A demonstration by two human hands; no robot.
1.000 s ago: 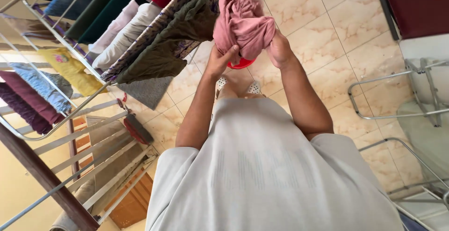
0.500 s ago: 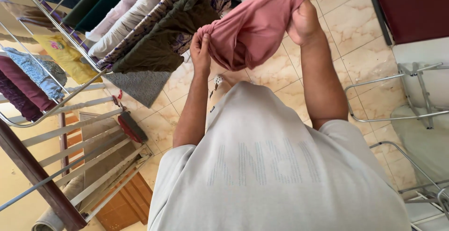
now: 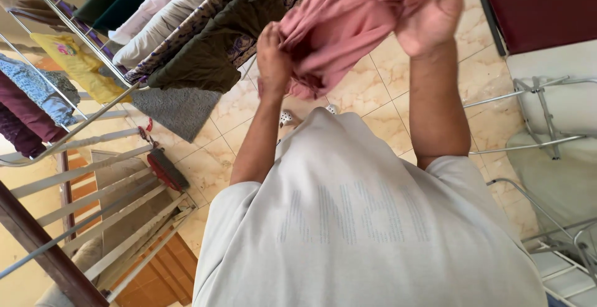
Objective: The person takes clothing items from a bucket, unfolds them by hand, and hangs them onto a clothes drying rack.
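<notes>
Head view, looking down over the person's grey shirt [image 3: 367, 232]. Both hands were raised in front of the chest, holding a pink garment [image 3: 339, 27] bunched between them, above the marble-patterned tiled floor [image 3: 367, 92] and just right of a metal drying rack [image 3: 93, 64]. The left hand [image 3: 273, 52] had its fingers closed on the lower left fold of the cloth. The right hand [image 3: 435, 15] gripped the upper right part, its fingers curled into the fabric, motion-blurred. Compared with half a second before, when the cloth was drawn taut between the hands, the right hand had moved higher and the fabric had slackened and gathered again; a second before, it had been a tight wad. The garment appeared to be worked open by turns, not yet spread flat. The rack carried an olive garment [image 3: 205, 64], a patterned purple cloth [image 3: 186, 40], white [image 3: 155, 40] and dark green [image 3: 106, 5] pieces, and a yellow item [image 3: 74, 64] on a lower wing. A grey mat [image 3: 177, 111] lay on the floor beneath.
</notes>
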